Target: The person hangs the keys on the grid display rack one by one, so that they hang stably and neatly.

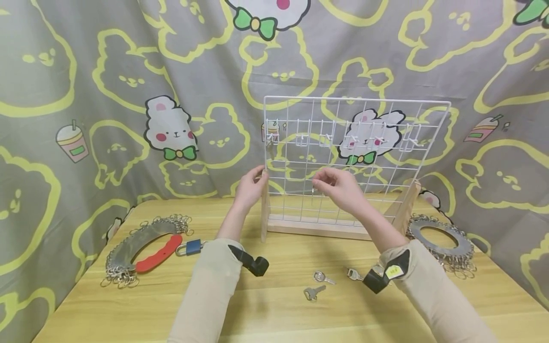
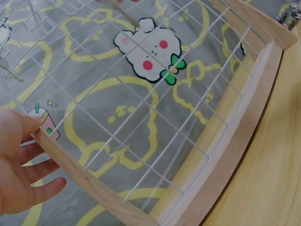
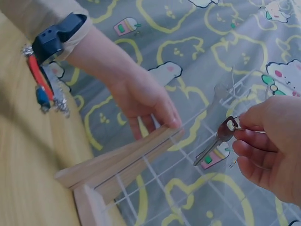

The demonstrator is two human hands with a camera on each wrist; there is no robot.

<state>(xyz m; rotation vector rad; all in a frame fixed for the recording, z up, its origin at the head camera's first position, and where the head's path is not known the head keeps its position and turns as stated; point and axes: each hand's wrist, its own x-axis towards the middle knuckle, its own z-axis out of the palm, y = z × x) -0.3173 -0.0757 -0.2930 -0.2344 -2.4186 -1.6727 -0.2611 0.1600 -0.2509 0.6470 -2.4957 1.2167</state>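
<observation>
A white wire grid rack [image 1: 291,162] stands upright in a wooden base. My left hand [image 1: 249,188] grips the top of its left wooden post [image 2: 80,174], thumb at the front and the other fingers behind. In front of the grid, my right hand [image 1: 340,188] pinches a small ring [image 3: 239,127] from which a key [image 3: 221,135] hangs with its blade pointing down. Several white hooks [image 1: 326,139] line the upper part of the grid. On the leftmost one, above my left hand, hangs another key [image 1: 270,145].
Loose keys lie on the table, including one silver key [image 1: 314,292]. At left are a blue padlock [image 1: 194,247] and a curved metal plate [image 1: 137,242] with a red grip [image 1: 159,253] and many rings. A round metal ring plate [image 1: 454,245] lies at right. Patterned curtain [image 1: 223,62] hangs behind.
</observation>
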